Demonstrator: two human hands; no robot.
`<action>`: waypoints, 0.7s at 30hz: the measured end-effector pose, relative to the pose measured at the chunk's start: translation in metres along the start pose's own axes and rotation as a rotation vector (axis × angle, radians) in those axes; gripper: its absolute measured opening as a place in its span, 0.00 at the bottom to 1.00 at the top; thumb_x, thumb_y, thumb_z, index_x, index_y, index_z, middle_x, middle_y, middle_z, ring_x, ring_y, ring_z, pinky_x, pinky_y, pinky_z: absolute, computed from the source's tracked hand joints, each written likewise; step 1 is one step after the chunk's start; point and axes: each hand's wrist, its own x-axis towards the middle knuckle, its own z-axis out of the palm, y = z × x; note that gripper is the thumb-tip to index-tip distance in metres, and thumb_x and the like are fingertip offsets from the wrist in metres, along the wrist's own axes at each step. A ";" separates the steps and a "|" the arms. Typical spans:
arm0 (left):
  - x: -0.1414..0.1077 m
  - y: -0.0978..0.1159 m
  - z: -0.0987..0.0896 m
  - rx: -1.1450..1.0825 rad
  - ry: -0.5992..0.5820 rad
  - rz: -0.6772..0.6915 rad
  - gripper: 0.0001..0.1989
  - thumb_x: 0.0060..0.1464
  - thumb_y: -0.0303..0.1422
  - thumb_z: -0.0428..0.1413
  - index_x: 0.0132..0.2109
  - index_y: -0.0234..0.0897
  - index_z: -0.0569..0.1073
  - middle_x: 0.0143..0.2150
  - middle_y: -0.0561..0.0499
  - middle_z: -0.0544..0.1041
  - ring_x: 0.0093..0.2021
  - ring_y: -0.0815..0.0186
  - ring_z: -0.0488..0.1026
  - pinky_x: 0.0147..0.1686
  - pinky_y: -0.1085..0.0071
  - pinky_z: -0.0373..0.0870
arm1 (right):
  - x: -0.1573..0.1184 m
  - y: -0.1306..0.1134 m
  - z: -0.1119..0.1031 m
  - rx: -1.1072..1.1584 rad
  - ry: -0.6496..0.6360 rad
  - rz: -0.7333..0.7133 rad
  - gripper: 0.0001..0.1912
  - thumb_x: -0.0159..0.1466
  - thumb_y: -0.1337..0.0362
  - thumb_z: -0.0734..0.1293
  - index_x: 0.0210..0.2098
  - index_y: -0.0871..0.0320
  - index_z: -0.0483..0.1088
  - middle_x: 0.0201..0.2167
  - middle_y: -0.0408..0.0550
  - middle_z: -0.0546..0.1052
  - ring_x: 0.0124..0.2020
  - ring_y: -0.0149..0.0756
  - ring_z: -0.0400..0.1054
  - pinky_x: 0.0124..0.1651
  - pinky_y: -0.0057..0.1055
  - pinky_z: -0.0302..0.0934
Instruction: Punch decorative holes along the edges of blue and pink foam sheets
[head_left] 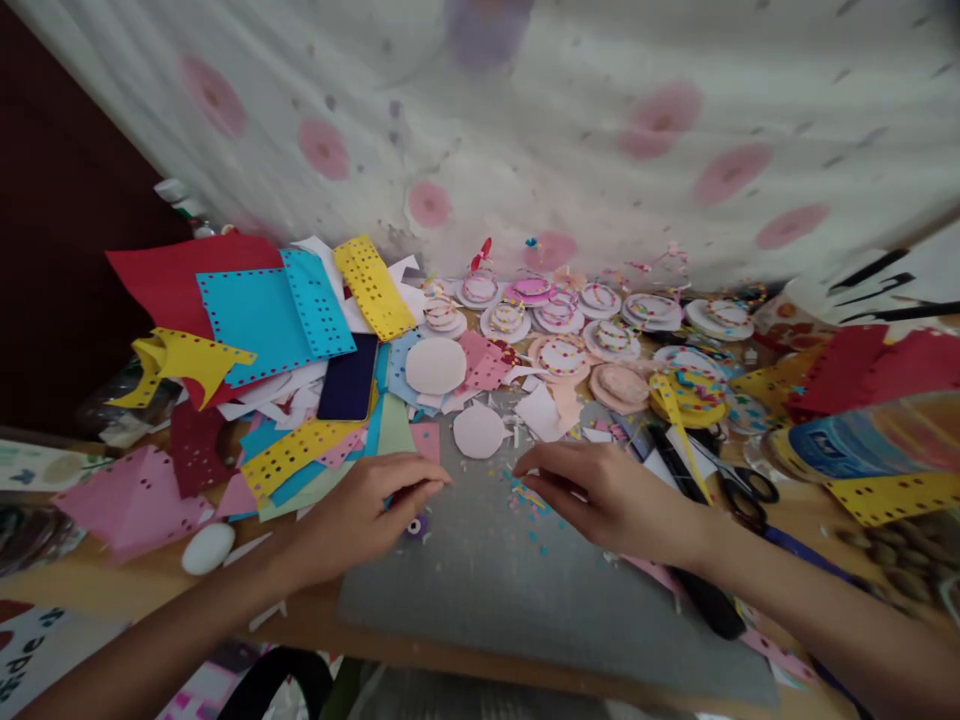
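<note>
My left hand hovers over the left side of a grey mat, thumb and fingers drawn together; anything between the tips is too small to make out. To its right, my right hand is curled in a similar pinch above small blue and yellow paper scraps. A white paper disc lies flat on the mat beyond and between the hands. Behind it is a larger cream disc. A small purple round piece sits just below my left hand.
Small decorated paper hats stand in rows at the back. Punched coloured sheets pile up at the left, near a white egg-shaped object. Black scissors and a bottle lie at the right.
</note>
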 end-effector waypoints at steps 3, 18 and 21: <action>-0.006 0.010 -0.003 -0.115 -0.110 -0.099 0.11 0.61 0.31 0.48 0.43 0.40 0.75 0.35 0.54 0.78 0.33 0.71 0.72 0.31 0.78 0.67 | -0.013 -0.007 0.003 -0.037 0.080 -0.076 0.09 0.68 0.64 0.59 0.46 0.59 0.66 0.30 0.45 0.73 0.28 0.29 0.67 0.31 0.26 0.54; -0.015 0.061 0.021 0.571 0.053 0.608 0.13 0.62 0.28 0.47 0.30 0.35 0.70 0.23 0.53 0.70 0.25 0.65 0.66 0.26 0.68 0.57 | -0.059 -0.042 0.009 -0.354 0.078 -0.175 0.14 0.61 0.77 0.55 0.38 0.59 0.69 0.24 0.43 0.69 0.24 0.32 0.59 0.28 0.32 0.45; -0.022 0.069 0.021 0.591 0.011 0.687 0.11 0.62 0.28 0.48 0.30 0.35 0.70 0.23 0.53 0.70 0.25 0.66 0.65 0.27 0.67 0.56 | -0.067 -0.047 0.011 -0.300 0.054 -0.156 0.16 0.59 0.78 0.54 0.37 0.59 0.69 0.23 0.43 0.69 0.23 0.31 0.60 0.27 0.31 0.45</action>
